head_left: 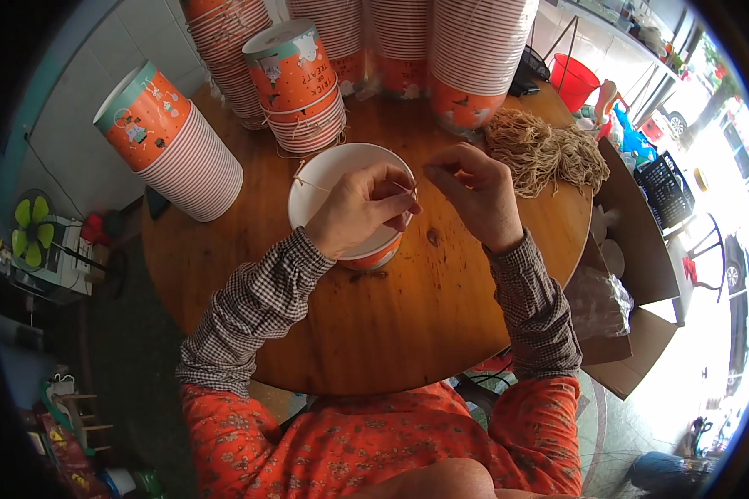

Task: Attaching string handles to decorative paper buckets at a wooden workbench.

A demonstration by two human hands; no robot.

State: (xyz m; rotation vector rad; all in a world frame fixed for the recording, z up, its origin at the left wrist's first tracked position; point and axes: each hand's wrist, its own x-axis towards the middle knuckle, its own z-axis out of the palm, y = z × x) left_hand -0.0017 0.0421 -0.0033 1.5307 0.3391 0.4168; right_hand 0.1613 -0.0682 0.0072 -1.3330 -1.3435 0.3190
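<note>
seemingly fitting a cord (312, 184) to a paper bucket (349, 158), set mouth-up on the wooden table (408, 333) beneath the left hand (358, 206); next calls for keeping control of the thin end. pinching left thumb and fingertips nearly closed on the cord; bringing the right hand's (478, 193) thumb and forefinger almost together just beside, cannot tell whether gripping any strand.

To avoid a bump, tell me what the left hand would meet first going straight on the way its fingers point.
Most likely the right hand, whose bent fingers lie just across a gap from the left hand; one view leaves their relative height unclear.
</note>
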